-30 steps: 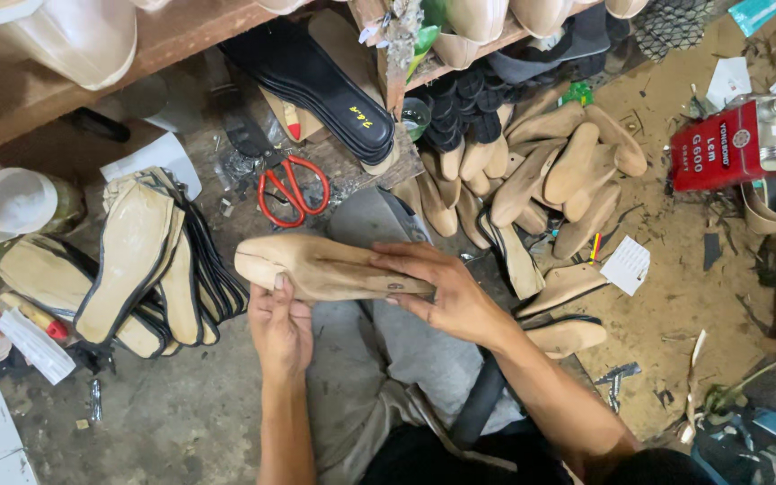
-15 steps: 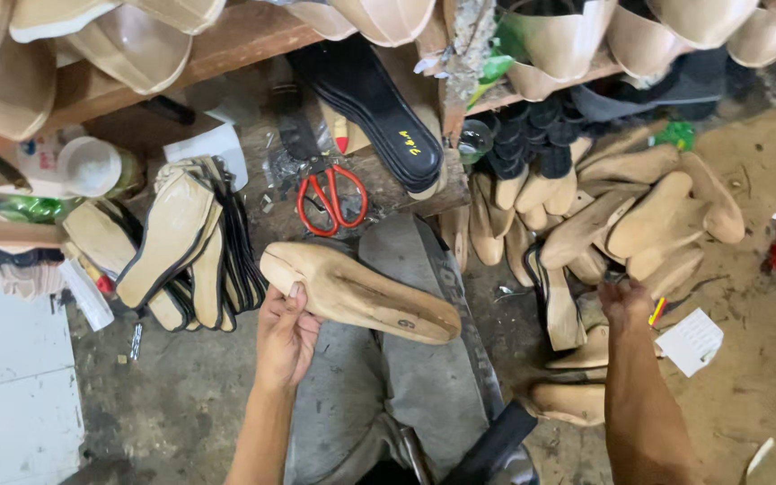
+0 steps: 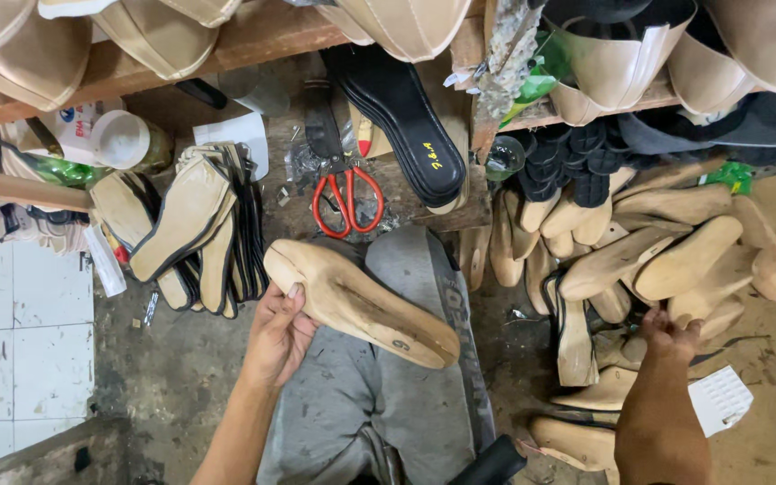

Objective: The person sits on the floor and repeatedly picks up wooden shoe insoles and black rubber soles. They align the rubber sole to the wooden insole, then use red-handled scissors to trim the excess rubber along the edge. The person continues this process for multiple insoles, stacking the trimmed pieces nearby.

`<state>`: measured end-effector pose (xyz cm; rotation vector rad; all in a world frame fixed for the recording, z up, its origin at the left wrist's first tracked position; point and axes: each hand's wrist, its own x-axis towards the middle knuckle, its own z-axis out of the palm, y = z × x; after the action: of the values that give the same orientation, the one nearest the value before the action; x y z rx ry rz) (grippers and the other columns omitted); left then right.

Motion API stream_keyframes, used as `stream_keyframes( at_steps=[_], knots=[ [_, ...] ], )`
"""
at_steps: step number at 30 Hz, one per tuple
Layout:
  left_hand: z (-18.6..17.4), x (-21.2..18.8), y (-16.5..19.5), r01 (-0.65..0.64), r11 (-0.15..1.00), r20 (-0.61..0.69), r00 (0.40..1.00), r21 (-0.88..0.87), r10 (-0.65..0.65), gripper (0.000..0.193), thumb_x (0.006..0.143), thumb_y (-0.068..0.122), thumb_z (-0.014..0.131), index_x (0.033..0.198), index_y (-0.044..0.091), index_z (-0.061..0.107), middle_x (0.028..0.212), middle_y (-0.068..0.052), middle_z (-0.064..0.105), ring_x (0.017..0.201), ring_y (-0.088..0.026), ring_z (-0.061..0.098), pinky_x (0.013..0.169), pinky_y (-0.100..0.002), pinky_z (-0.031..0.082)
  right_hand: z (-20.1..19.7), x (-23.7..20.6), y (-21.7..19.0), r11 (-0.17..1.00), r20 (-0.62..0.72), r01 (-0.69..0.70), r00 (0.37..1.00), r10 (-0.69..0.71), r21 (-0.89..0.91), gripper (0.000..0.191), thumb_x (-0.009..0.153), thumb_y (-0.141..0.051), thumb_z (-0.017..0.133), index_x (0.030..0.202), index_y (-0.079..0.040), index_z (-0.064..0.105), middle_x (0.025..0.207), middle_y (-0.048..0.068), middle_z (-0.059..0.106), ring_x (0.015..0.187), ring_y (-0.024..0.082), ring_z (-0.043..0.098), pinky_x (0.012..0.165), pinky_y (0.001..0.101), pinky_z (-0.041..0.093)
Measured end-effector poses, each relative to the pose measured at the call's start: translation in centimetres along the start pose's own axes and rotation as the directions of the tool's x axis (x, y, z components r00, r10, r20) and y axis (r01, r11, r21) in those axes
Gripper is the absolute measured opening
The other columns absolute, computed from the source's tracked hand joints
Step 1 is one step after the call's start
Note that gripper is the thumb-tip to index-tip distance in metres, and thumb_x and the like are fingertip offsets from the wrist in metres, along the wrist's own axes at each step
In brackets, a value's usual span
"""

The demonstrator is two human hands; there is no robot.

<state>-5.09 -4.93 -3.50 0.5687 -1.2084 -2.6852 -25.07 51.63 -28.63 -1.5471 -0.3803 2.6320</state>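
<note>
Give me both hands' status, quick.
Left hand: closed on the wooden shoe last.
Right hand: reaching into the pile of lasts; grip cannot be told.

You have a single head-worn view, looking steeply down from close above your lap. Red-handled scissors (image 3: 348, 201) sit just above frame centre; floor tiles lie far to their lower left, piled wooden shoe lasts (image 3: 666, 256) to their right.

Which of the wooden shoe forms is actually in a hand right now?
The long one lying across the lap, gripped at its heel end by the left hand. The others sit loose in the pile on the floor, where the right hand only reaches.
</note>
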Motion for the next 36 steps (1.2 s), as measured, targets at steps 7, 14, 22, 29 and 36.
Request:
stream_keyframes(
  at_steps=[7,14,22,29,36],
  knots=[
    [0.7,0.1,0.3,0.004,1.0,0.001,1.0,-0.013,-0.004,0.041,0.105,0.009,0.053,0.145,0.001,0.047,0.138,-0.014,0.061,0.124,-0.026,0.063,0.106,-0.047,0.051,1.4,1.7,-2.6,0.951,0.184,0.307,0.938,-0.293,-0.049,0.046,0.106,-0.026,0.058,0.146,-0.005,0.052,0.134,0.015,0.061,0.115,0.033,0.064,0.093,0.0507,0.062],
    [1.8,0.0,0.8,0.016,0.994,-0.021,1.0,-0.11,-0.018,0.048,0.113,0.032,0.038,0.143,-0.005,0.047,0.137,-0.023,0.062,0.124,-0.033,0.063,0.107,-0.049,0.05,2.3,-3.5,-5.4,0.668,0.149,0.692,0.717,-0.681,-0.273,0.036,0.105,-0.009,0.063,0.139,-0.001,0.056,0.133,0.018,0.067,0.115,0.035,0.073,0.09,0.0472,0.064],
    [1.3,-0.7,0.6,-0.086,0.989,-0.116,0.991,-0.12,0.073,0.043,0.111,0.026,0.039,0.139,-0.004,0.049,0.138,-0.019,0.062,0.126,-0.029,0.062,0.109,-0.045,0.049,-3.3,-13.6,-12.4,0.484,0.417,0.773,0.632,-0.653,-0.411,0.026,0.107,-0.008,0.061,0.131,0.001,0.058,0.124,0.016,0.068,0.108,0.029,0.071,0.09,0.0414,0.061],
    [0.9,-1.5,-1.0,-0.306,0.936,-0.267,0.9,0.172,0.344,0.032,0.112,0.014,0.046,0.139,-0.002,0.05,0.13,-0.011,0.062,0.117,-0.016,0.059,0.103,-0.032,0.047,0.1,-26.1,-11.4,0.395,0.828,0.86,0.46,-0.322,-0.324,0.018,0.109,-0.007,0.06,0.124,0.003,0.06,0.116,0.015,0.07,0.101,0.023,0.07,0.091,0.0364,0.058],
    [4.1,-6.5,2.4,-0.393,0.177,0.144,0.662,0.902,0.736,0.057,0.095,0.005,0.061,0.15,0.0,0.044,0.146,-0.017,0.051,0.137,-0.028,0.045,0.116,-0.042,0.035,10.0,-41.9,6.1,0.543,0.951,0.781,0.239,0.197,-0.309,0.018,0.106,-0.004,0.06,0.121,0.006,0.063,0.111,0.013,0.071,0.096,0.018,0.067,0.092,0.0318,0.054]
  ],
)
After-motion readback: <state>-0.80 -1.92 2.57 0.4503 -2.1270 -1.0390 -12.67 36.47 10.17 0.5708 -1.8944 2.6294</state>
